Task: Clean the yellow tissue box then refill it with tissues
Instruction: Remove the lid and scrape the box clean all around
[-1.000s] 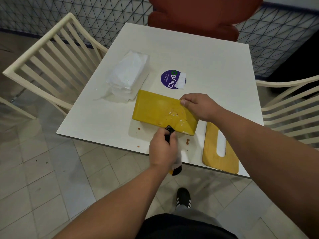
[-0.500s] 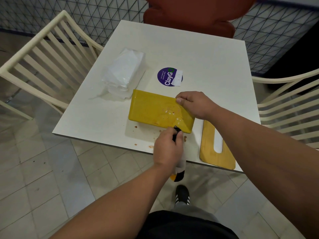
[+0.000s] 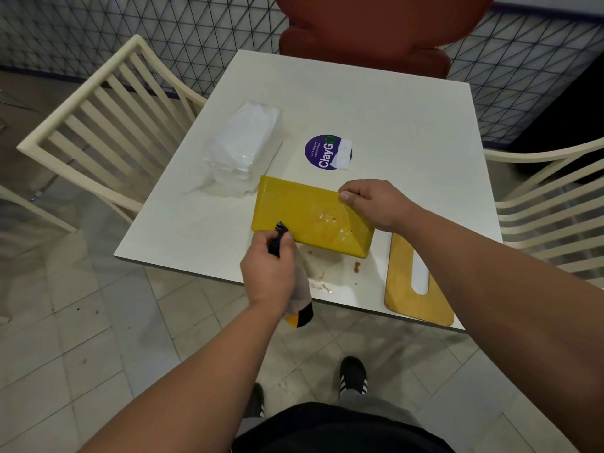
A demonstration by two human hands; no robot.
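Yellow tissue box [image 3: 304, 214] lies flat near the front edge of the white table [image 3: 376, 119], its broad face up and smeared with pale residue toward its right end. The right hand [image 3: 376, 204] grips the box at its far right corner, at about 2 o'clock from the box's middle, fingers curled over the far edge and thumb on the top face. The left hand [image 3: 271, 273], at about 7 o'clock from the box, is closed around a spray bottle [image 3: 299, 308] with a dark nozzle; the nozzle touches or sits just over the box's near left edge, and the bottle's black and orange base sticks out below the wrist, past the table edge. Brown spots and wet smears [image 3: 323, 276] mark the table just in front of the box. At 4 o'clock from the box a wooden lid with a long slot [image 3: 405, 289] lies flat, overhanging the front edge. At 11 o'clock sits a pack of white tissues in clear plastic [image 3: 245, 148], nearly touching the box. At 12 o'clock a round purple sticker [image 3: 323, 152] lies on the table.
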